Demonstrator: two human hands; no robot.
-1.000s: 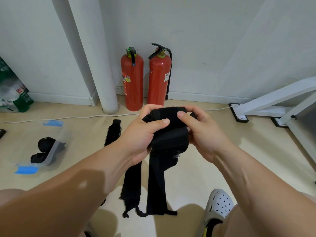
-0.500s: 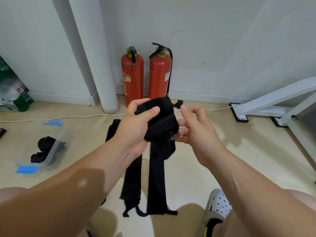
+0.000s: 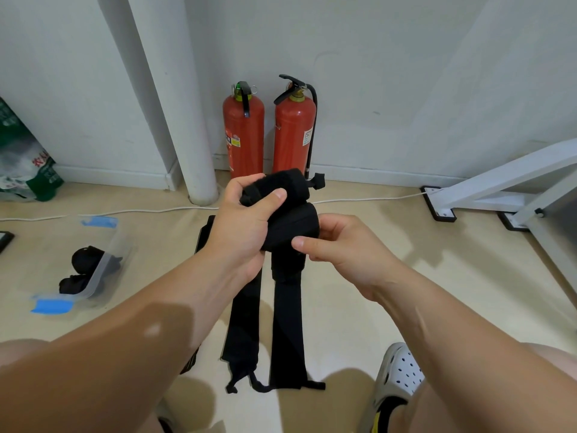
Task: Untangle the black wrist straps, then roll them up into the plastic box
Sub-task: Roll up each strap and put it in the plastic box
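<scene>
Wrist strap (image 3: 293,228) half-rolled — left hand (image 3: 243,226) grips it, right hand (image 3: 340,245) pinches it; beige floor (image 3: 390,295) (red extinguishers (image 3: 243,135) by wall (image 3: 406,73)).

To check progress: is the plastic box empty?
No, black straps lie inside the box.

bare forearms, no sleeves — white perforated clog (image 3: 398,375) on one foot

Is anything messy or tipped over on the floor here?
The plastic box at the left seems tipped on its side, with rolled black straps at its open mouth. One unrolled strap lies flat on the floor.
</scene>
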